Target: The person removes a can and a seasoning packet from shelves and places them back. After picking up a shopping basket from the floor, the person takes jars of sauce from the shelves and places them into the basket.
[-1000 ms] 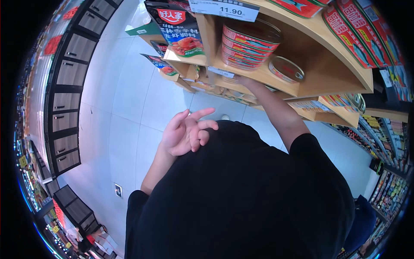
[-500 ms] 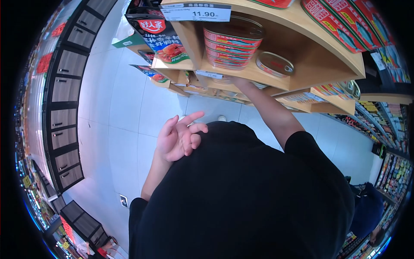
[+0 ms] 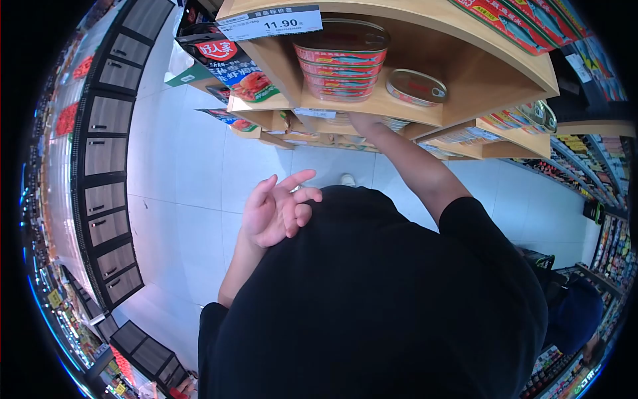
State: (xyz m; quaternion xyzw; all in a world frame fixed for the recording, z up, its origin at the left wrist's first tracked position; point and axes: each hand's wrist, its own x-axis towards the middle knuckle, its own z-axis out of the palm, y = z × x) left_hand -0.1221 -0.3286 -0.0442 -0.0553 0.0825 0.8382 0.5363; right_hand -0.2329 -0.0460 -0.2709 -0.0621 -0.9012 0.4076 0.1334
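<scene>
My left hand (image 3: 279, 211) hangs in the air before my black shirt, palm up, fingers loosely bent and apart, holding nothing. Under the edge of the upper shelf (image 3: 405, 114), my right hand (image 3: 365, 124) reaches into the lower shelf. Its fingers are hidden there, so whatever they touch cannot be seen. Tins on that lower shelf (image 3: 397, 124) show in part beside the hand. Above it stands a stack of oval red fish tins (image 3: 340, 73), with a single oval tin (image 3: 417, 88) lying to its right.
A price tag (image 3: 272, 23) reading 11.90 hangs at the top shelf edge. Black food pouches (image 3: 229, 63) stand left of the tins. Dark drawer cabinets (image 3: 106, 133) line the far left across the tiled floor (image 3: 179, 166). Another person in dark blue (image 3: 578, 316) is at the lower right.
The view has shifted a little, so the shelves sit slightly further left and up. My right hand shows a bit more beneath the shelf edge. My left hand keeps its pose.
</scene>
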